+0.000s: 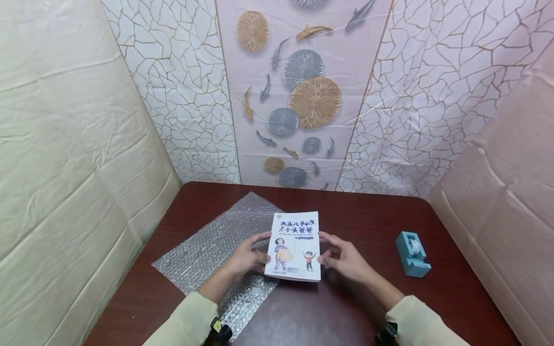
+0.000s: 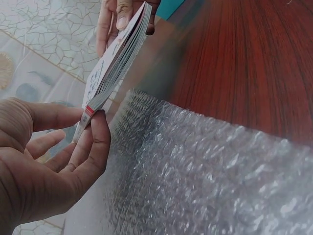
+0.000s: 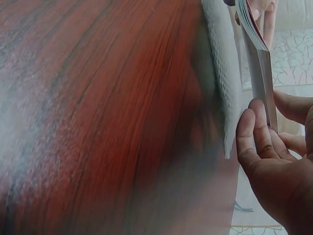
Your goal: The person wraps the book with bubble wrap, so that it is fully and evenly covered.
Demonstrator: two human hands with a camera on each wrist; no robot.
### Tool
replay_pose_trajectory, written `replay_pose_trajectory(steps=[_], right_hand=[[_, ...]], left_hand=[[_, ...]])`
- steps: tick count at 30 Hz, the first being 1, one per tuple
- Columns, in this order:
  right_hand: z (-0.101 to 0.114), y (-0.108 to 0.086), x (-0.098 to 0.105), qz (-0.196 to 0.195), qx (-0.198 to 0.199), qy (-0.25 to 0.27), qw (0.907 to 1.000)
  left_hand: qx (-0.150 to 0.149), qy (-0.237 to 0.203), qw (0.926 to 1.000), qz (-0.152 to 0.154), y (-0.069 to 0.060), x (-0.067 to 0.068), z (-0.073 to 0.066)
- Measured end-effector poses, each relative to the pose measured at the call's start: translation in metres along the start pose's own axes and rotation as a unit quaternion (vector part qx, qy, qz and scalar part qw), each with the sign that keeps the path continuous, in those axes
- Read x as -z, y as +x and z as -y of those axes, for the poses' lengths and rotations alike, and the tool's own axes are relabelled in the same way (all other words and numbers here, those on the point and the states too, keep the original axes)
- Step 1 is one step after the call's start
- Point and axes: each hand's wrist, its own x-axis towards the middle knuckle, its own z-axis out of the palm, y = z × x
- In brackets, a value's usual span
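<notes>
A white paperback book [image 1: 293, 247] with blue Chinese lettering and two drawn figures on its cover is held between both hands, raised above the table. My left hand [image 1: 248, 257] pinches its left edge, the spine side, with the thumb on the cover and fingers beneath, as the left wrist view shows. On the opposite edge my right hand [image 1: 346, 259] pinches the page side, fingertips under it in the right wrist view. Below and to the left of the book, a sheet of clear bubble wrap [image 1: 207, 250] lies flat and slanted across the table.
A blue tape dispenser [image 1: 413, 254] with a roll of clear tape stands at the right of the dark red wooden table [image 1: 363, 211]. Patterned cloth [image 1: 281, 96] hangs behind the table, and pale padded panels [image 1: 497, 192] flank both sides.
</notes>
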Motion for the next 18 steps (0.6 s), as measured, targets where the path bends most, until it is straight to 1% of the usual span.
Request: replay_pose_trajectory(steps=[5,12,18], right_hand=[[0.002,0.003,-0.004,0.003,0.001,-0.002,1.0000],[0.004,0.007,-0.010,0.005,-0.003,-0.013,0.9999],[0.007,0.010,-0.018,0.009,-0.003,-0.009,0.9999]], left_hand=[[-0.008,0.005,0.9999,-0.004,-0.003,0.005,-0.001],[-0.003,-0.007,0.9999,-0.009,-0.006,0.010,0.000],[-0.003,0.001,0.9999,-0.016,-0.009,0.018,0.001]])
